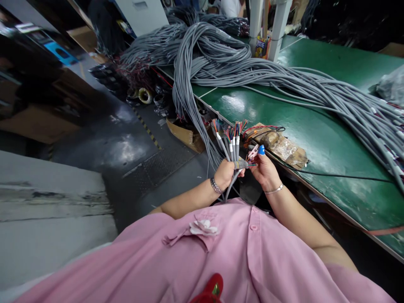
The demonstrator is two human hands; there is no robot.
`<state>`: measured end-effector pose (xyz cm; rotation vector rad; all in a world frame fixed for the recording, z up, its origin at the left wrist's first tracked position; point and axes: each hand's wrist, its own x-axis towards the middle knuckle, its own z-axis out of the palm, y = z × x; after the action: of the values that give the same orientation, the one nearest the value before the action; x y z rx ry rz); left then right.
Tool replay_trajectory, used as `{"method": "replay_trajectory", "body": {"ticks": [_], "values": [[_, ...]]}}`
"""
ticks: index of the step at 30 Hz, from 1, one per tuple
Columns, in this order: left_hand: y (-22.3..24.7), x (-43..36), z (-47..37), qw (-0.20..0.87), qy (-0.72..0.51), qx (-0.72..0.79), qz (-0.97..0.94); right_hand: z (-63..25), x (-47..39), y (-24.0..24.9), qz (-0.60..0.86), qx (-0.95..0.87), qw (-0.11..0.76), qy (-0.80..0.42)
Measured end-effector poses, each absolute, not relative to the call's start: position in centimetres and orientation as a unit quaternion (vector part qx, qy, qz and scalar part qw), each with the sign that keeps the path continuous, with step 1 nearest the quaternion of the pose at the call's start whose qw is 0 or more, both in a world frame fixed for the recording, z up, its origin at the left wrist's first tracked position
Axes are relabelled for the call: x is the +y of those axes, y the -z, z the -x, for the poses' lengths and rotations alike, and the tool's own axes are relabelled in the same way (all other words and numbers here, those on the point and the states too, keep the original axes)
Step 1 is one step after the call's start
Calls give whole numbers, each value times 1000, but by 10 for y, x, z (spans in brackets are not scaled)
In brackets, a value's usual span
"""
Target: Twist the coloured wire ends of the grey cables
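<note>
My left hand (224, 173) is closed around a grey cable (240, 165) whose stripped end points to the right. My right hand (265, 170), with a blue cover on the thumb, is closed at the thin coloured wires (253, 164) coming out of that end. A small pinkish item (253, 152) shows at its fingertips; I cannot make out what it is. Just beyond my left hand, several grey cable ends (234, 145) with white bands stand up, their coloured wires fanned out. Lengths of cable hang below both hands.
A thick bundle of grey cables (221, 69) lies across the green table (331, 198) and drops over its left edge. A tape-wrapped block (280, 147) lies near the table edge, beside a black cord (341, 174). A cardboard box (186, 135) stands below on the floor.
</note>
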<state>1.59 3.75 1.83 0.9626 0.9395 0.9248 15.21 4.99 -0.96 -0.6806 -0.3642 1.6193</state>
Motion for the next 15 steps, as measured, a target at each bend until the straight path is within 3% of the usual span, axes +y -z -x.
{"method": "replay_trajectory", "body": {"ticks": [11, 15], "values": [[-30, 23, -9, 667, -435, 427, -429, -161, 39, 5, 310, -186, 559, -746], [-30, 18, -6, 646, -466, 434, -420, -162, 37, 2, 318, -201, 576, -726]]}}
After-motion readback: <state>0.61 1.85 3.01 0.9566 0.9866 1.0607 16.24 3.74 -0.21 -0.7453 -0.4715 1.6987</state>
